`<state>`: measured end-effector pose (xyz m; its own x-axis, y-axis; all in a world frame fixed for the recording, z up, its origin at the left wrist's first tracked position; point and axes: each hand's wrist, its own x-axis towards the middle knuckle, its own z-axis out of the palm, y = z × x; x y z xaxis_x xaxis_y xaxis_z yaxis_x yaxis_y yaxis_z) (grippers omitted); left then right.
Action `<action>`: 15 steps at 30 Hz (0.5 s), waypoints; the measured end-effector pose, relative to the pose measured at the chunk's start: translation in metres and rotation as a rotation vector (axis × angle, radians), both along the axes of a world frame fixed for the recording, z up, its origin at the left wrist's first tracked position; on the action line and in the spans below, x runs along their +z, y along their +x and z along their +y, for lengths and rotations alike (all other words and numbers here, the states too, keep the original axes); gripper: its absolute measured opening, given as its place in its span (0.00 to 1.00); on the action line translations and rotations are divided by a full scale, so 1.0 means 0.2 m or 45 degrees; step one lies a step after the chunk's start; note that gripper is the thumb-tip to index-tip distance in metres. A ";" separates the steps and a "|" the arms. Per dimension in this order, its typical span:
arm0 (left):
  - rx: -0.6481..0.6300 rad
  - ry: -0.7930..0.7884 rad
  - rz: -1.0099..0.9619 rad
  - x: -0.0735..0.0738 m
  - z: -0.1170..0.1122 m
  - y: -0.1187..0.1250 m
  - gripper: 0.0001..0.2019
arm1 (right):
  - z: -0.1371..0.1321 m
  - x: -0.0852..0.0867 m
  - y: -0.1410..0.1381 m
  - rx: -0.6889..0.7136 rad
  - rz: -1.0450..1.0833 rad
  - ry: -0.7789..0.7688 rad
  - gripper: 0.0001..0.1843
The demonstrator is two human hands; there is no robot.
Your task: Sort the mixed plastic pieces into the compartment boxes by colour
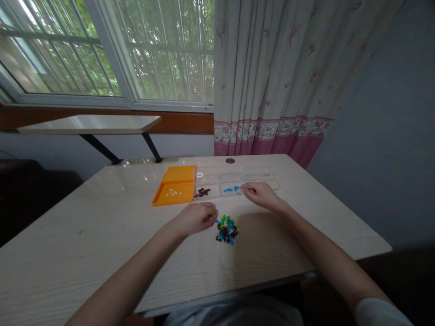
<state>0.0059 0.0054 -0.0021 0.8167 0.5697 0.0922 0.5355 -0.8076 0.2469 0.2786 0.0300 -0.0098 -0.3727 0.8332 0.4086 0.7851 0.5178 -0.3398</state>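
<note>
The left hand (195, 218) lay curled on the surface (102, 244), pinching a blue piece (216, 221) at the edge of the multicoloured pile (227, 230). The right hand (260, 195) pinched a green piece (248, 188) over the clear divided tray (234, 177).

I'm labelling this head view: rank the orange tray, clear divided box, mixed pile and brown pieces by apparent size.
1. clear divided box and orange tray: too alike to rank
2. mixed pile, nearer the camera
3. brown pieces
</note>
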 end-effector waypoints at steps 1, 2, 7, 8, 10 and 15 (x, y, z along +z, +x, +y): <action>0.000 0.007 -0.005 0.00 0.00 0.00 0.07 | -0.02 0.00 -0.04 0.039 -0.023 0.003 0.14; 0.001 0.014 -0.010 0.00 0.00 0.00 0.07 | -0.04 0.00 -0.08 0.077 -0.049 0.006 0.13; 0.021 0.046 -0.007 -0.01 -0.01 0.02 0.07 | -0.13 -0.03 -0.23 0.301 -0.182 -0.029 0.11; 0.022 0.047 -0.003 -0.01 -0.01 0.02 0.07 | -0.14 -0.03 -0.25 0.328 -0.199 -0.030 0.12; 0.025 0.051 0.002 -0.01 -0.02 0.03 0.07 | -0.16 -0.04 -0.26 0.356 -0.230 -0.017 0.11; 0.050 0.124 -0.030 -0.01 -0.02 0.04 0.06 | -0.17 -0.04 -0.27 0.331 -0.236 -0.004 0.10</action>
<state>0.0134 0.0018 -0.0038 0.7908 0.5887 0.1678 0.5623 -0.8069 0.1811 0.2256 -0.0049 -0.0180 -0.6409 0.7016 0.3114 0.6755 0.7082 -0.2053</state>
